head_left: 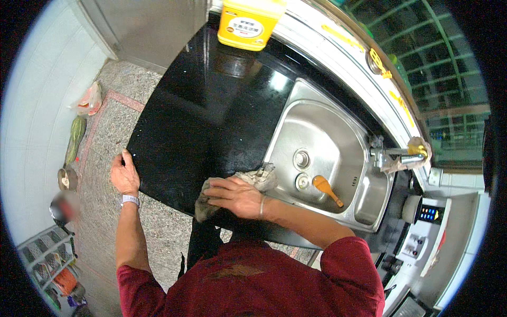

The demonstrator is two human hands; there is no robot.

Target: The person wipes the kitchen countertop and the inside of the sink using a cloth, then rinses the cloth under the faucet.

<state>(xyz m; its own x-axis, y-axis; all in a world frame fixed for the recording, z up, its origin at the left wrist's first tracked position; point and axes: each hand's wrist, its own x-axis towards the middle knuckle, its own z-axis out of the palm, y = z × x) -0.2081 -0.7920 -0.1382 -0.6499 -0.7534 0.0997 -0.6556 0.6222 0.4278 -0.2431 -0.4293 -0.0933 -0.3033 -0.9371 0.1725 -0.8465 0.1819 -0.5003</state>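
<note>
My right hand (238, 197) presses down on a crumpled greyish cloth (257, 178) at the near edge of the black countertop (195, 121), just left of the sink. Its fingers point left over the cloth, which bunches out on both sides of the palm. At the counter's left corner, my left hand (125, 175) grips the edge, thumb side up, with some fingers hidden. A steel sink (317, 124) is set into the counter on the right. Inside it lie an orange-brown spatula-like utensil (326, 190) and a round metal strainer (302, 182) near the drain.
A yellow jug (248, 26) stands at the counter's far end. The faucet (404, 157) has a cloth draped on it. On the floor at left are a long green gourd (75, 138), a plastic bag (91, 99), a bowl (67, 179) and a rack (47, 253). A stove (412, 245) is at right.
</note>
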